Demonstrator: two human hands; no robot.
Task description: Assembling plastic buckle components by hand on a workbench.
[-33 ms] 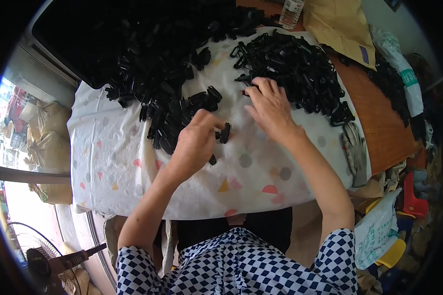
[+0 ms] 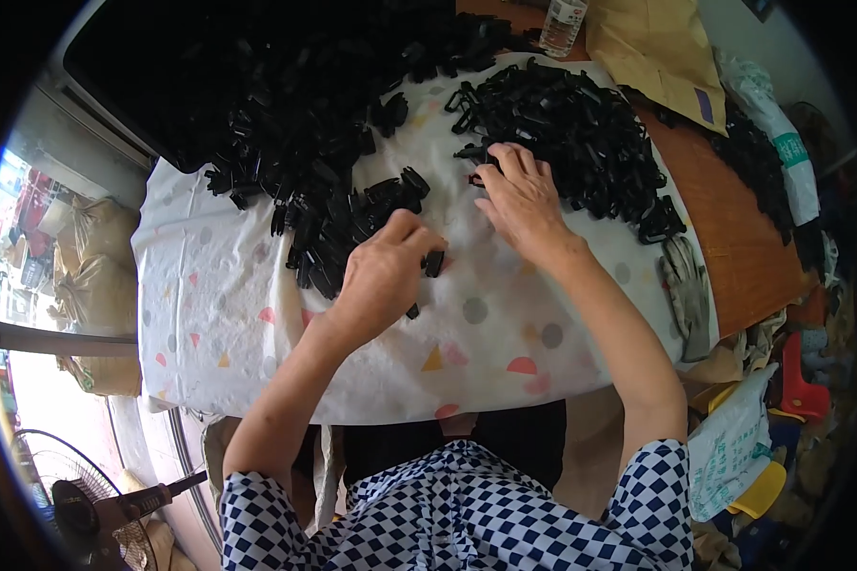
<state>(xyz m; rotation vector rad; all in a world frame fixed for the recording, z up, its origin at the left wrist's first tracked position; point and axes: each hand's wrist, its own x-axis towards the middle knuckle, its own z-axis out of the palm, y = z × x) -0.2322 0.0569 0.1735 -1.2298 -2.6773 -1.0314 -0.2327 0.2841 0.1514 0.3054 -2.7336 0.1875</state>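
My left hand point(image 2: 379, 269) is closed at the near end of the left heap of small black plastic parts point(image 2: 319, 238). Its bent fingers cover the top of one loose black plastic part point(image 2: 434, 264) and appear to pinch it; the thumb is hidden. My right hand point(image 2: 526, 205) rests palm down at the near left edge of a second heap of black plastic parts point(image 2: 581, 133). The right fingers are bent and apart, with the thumb away from them. Beside the index fingertip lies one black part point(image 2: 476, 180). Another black part point(image 2: 412, 310) lies beside my left wrist.
A white patterned cloth point(image 2: 505, 328) covers most of the table. Grey gloves point(image 2: 686, 295) lie at its right edge on brown wood point(image 2: 747, 257). A plastic bottle point(image 2: 563, 27) and brown paper bag point(image 2: 652, 57) stand far right. A fan point(image 2: 81, 504) is at lower left.
My left hand has shifted slightly right, and its fingers now cover the top of the loose black part. My right hand has barely moved.
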